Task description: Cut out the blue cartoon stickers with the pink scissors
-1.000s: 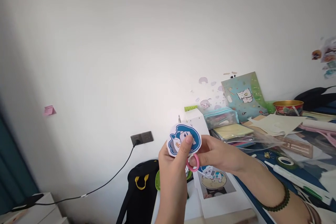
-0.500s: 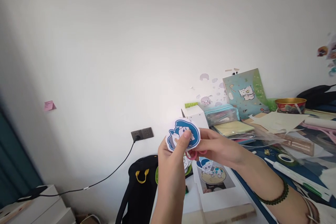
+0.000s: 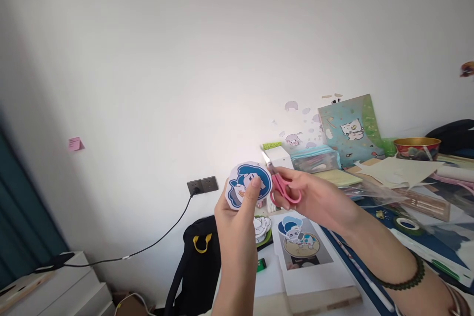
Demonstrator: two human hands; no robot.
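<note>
My left hand (image 3: 239, 222) pinches a paper cutout (image 3: 237, 175) printed with a blue-haired cartoon figure, its thumb flat on the front and a white margin showing around the print. Just to the right, my right hand (image 3: 314, 195) grips pink-handled scissors (image 3: 283, 190). Their blades point up and stand slightly apart from the cutout's right edge. Below the hands, a printed sheet (image 3: 307, 276) with a cartoon picture lies on the desk. Several white paper cutouts (image 3: 261, 227) rest in a green-rimmed holder beside it.
A black backpack (image 3: 196, 266) stands at the desk's left, near a wall socket (image 3: 202, 185) with a cord. On the right lie a roll of tape (image 3: 407, 224), papers (image 3: 402, 170) and a clear pouch (image 3: 316, 160). A red tin (image 3: 416, 148) sits farther back.
The scissors have come out from behind the cutout to its right, blades now visible and pointing up. My right hand has turned and drawn away; the cutout has shifted slightly left.
</note>
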